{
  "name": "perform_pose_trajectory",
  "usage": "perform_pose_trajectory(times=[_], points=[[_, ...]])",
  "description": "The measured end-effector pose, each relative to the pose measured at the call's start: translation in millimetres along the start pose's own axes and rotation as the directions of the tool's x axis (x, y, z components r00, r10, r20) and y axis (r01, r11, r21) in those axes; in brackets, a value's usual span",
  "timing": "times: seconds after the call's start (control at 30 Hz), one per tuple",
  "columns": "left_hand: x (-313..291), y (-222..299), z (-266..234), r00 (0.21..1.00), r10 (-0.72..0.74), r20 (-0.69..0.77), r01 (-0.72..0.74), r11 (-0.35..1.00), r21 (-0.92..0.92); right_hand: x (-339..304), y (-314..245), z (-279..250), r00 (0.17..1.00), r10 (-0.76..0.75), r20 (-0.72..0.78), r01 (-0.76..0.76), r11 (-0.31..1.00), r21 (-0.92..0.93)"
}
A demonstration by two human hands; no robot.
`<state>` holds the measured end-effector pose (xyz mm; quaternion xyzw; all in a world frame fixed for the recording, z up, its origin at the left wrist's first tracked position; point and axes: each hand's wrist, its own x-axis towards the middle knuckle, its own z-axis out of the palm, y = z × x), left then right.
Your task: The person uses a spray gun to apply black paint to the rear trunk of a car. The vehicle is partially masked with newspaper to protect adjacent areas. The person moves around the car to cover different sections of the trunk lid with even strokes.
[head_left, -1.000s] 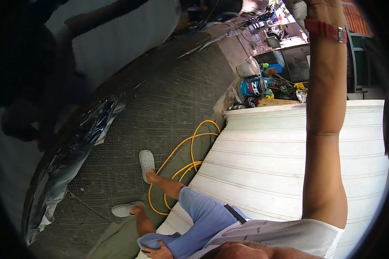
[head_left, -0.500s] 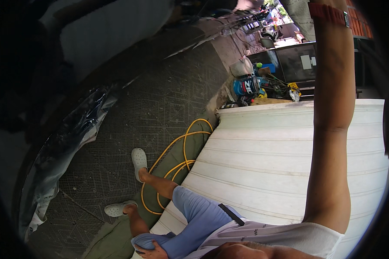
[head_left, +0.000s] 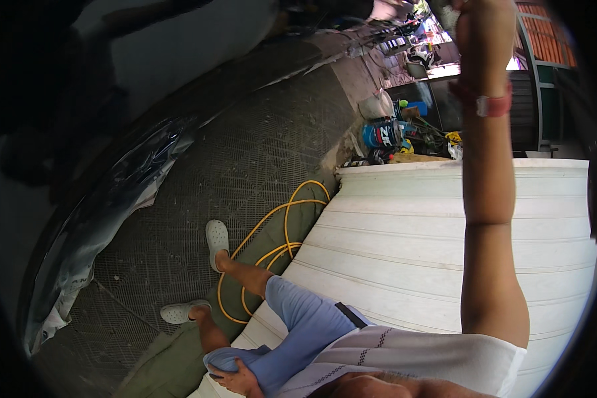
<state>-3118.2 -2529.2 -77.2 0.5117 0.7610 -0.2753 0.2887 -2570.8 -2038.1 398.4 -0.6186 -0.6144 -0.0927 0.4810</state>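
Observation:
My right arm reaches straight up at the right, a red-strapped wristwatch (head_left: 494,106) on its wrist. My right hand (head_left: 487,40) is at the upper edge, its fingers partly cut off and blurred, so its grip is unclear. Beside it is a blurred grey sheet (head_left: 446,18). My left hand (head_left: 235,379) lies open on the knee of my blue shorts (head_left: 298,308), fingers apart. At the left curves a large, dark, glossy panel (head_left: 172,73), like a vehicle body, with crumpled plastic film and paper (head_left: 142,182) along its lower edge.
White ribbed panelling (head_left: 404,245) fills the right. A yellow hose (head_left: 255,225) loops over a green cloth (head_left: 162,365) near my feet, on dark patterned floor tiles (head_left: 245,126). Blue cans (head_left: 381,134), a white bucket (head_left: 377,105) and clutter stand at the back.
My right arm has come lower and to the left in view, bringing the hand into sight. The printed sheet beside it now shows less. My left hand stays on the knee.

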Motion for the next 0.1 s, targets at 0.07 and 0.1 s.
perform_pose_trajectory(times=[0.07, 0.1], points=[[-14, 14, -18, 0.995, -0.078, 0.061, 0.083, 0.994, -0.075, -29, 39, 6, 0.995, 0.091, -0.026, -0.095, 0.954, -0.285], [-13, 15, -22, 0.988, -0.095, 0.119, 0.1, 0.994, -0.039, -28, 83, -12, 0.995, -0.061, 0.076, 0.086, 0.918, -0.387]])
